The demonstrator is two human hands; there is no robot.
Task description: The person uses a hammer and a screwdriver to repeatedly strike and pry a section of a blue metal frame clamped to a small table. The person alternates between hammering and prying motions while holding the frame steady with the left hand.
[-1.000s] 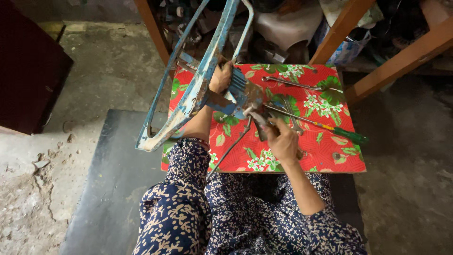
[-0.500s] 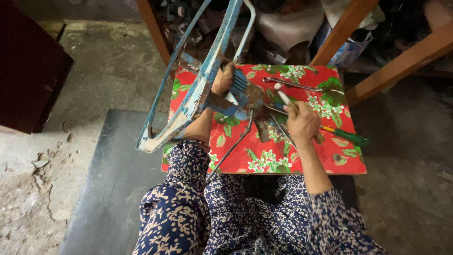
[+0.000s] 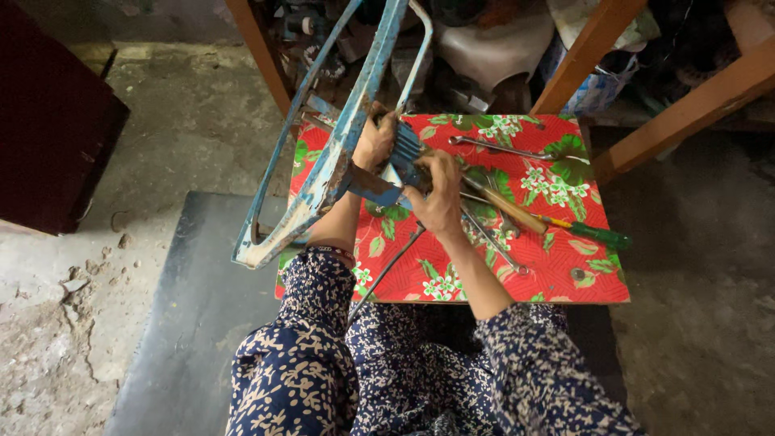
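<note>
Back from the tools, the right hand (image 3: 440, 198) now grips the blue metal frame (image 3: 339, 153) beside the closed left hand (image 3: 375, 141), over a small red flowered table (image 3: 557, 274) on a rough concrete floor (image 3: 161, 121).

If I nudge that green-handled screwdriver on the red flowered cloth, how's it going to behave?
The green-handled screwdriver lies flat near the edge of the red flowered table, and its handle looks round, so it would probably roll rather than slide. It looks rigid and slim, likely light to lift. The cloth looks glossy, so it may offer little grip.
</note>
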